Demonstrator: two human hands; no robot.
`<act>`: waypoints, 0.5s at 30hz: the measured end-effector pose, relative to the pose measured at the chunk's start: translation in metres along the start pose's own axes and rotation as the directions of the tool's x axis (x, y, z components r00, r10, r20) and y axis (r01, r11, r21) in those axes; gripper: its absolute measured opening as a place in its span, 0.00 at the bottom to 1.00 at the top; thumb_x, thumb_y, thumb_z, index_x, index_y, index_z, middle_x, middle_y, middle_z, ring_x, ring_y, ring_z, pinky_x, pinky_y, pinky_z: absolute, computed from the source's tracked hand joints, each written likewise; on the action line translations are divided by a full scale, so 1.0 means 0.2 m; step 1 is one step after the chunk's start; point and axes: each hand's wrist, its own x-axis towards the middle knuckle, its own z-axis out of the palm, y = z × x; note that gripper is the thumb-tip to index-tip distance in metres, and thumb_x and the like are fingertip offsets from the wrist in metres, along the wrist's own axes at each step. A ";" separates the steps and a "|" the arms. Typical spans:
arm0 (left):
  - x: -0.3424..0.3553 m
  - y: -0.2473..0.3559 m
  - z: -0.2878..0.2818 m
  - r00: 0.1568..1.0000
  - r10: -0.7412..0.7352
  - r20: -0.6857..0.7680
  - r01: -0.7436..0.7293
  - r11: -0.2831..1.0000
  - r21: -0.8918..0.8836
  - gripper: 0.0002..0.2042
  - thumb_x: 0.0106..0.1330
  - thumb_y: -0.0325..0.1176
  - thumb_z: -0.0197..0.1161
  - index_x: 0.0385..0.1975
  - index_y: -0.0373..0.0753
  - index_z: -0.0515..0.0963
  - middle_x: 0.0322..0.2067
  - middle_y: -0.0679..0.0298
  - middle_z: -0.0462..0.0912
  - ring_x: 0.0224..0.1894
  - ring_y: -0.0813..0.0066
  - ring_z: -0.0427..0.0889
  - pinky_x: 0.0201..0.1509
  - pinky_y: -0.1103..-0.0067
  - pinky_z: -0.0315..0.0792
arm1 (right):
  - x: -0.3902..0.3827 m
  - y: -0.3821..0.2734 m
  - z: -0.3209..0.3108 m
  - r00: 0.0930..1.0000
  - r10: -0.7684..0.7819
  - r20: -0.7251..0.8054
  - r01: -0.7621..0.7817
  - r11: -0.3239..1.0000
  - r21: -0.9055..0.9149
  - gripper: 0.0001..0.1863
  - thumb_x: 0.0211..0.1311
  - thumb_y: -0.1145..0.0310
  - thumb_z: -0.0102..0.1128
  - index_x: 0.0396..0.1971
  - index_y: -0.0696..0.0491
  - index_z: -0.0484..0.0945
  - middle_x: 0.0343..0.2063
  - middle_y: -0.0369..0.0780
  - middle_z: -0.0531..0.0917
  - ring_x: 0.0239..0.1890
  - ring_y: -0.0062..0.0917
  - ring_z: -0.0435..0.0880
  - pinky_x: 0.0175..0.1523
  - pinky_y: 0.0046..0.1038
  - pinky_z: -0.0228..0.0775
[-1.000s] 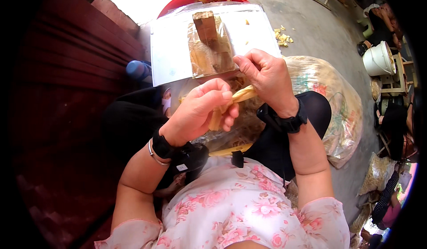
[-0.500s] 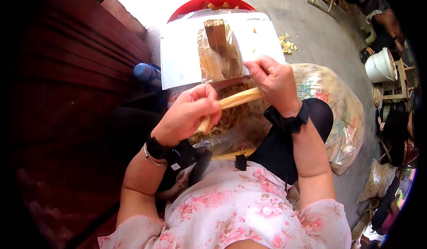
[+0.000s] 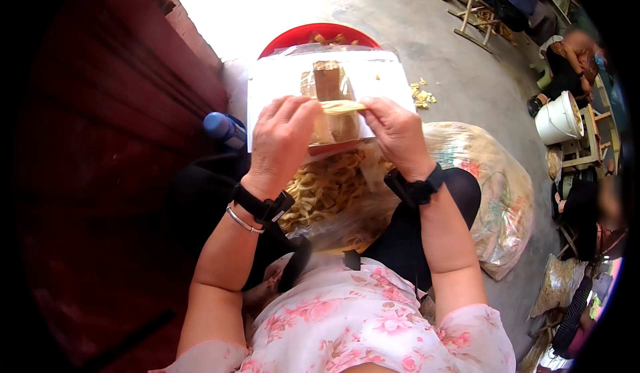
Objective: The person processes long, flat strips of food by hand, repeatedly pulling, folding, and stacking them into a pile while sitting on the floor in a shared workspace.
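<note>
A pale yellow, folded strip [image 3: 342,107] is stretched between my two hands, its material too small to make out. My left hand [image 3: 283,133] pinches one end and my right hand [image 3: 398,133] the other. Both are closed, held over the near part of a white board [image 3: 270,83]. Just beyond the strip, an upright wooden block [image 3: 327,81] stands on a base wrapped in clear plastic. Below my hands, many similar yellowish pieces [image 3: 325,190] lie heaped in a clear plastic bag between my knees.
A red basin [image 3: 300,36] sits behind the board. To the left is a blue bottle [image 3: 223,130] by a dark red wall. A large, full plastic sack [image 3: 497,180] rests on the right. Farther right, people sit near a white bucket [image 3: 559,118] and wooden stools.
My hands have moved forward and up from above the heap to over the board, carrying the strip. It now lies level between them rather than slanting.
</note>
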 end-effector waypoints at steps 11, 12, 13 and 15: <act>-0.12 -0.01 -0.04 0.934 -0.200 0.295 0.106 0.946 0.306 0.02 0.58 0.26 0.59 0.30 0.40 0.77 0.29 0.63 0.79 0.35 0.63 0.77 0.39 0.72 0.71 | -0.07 -0.01 -0.03 0.963 0.222 0.155 -0.100 0.824 -0.558 0.05 0.53 0.73 0.50 0.21 0.51 0.76 0.19 0.43 0.80 0.25 0.38 0.82 0.29 0.36 0.73; -0.12 -0.01 -0.09 0.914 -0.212 0.346 0.101 0.945 0.310 0.02 0.58 0.25 0.58 0.28 0.40 0.77 0.28 0.63 0.78 0.34 0.63 0.77 0.38 0.71 0.71 | -0.08 0.00 -0.07 0.965 0.231 0.121 -0.140 0.851 -0.507 0.06 0.56 0.72 0.51 0.26 0.52 0.79 0.20 0.43 0.81 0.25 0.37 0.82 0.29 0.35 0.72; -0.13 0.01 -0.11 0.890 -0.232 0.392 0.121 0.950 0.287 0.03 0.57 0.26 0.60 0.30 0.39 0.77 0.30 0.63 0.80 0.35 0.62 0.78 0.39 0.71 0.72 | -0.08 -0.02 -0.10 0.946 0.283 0.157 -0.221 0.919 -0.325 0.07 0.58 0.71 0.52 0.29 0.52 0.80 0.20 0.43 0.81 0.24 0.36 0.82 0.29 0.33 0.72; -0.12 0.09 -0.17 0.935 -0.162 0.314 0.139 0.986 0.096 0.08 0.55 0.27 0.63 0.35 0.38 0.78 0.35 0.61 0.81 0.39 0.61 0.79 0.42 0.71 0.74 | -0.08 -0.07 -0.13 0.905 0.343 0.253 -0.373 0.924 0.081 0.08 0.61 0.69 0.52 0.34 0.53 0.81 0.21 0.43 0.81 0.23 0.32 0.81 0.29 0.30 0.71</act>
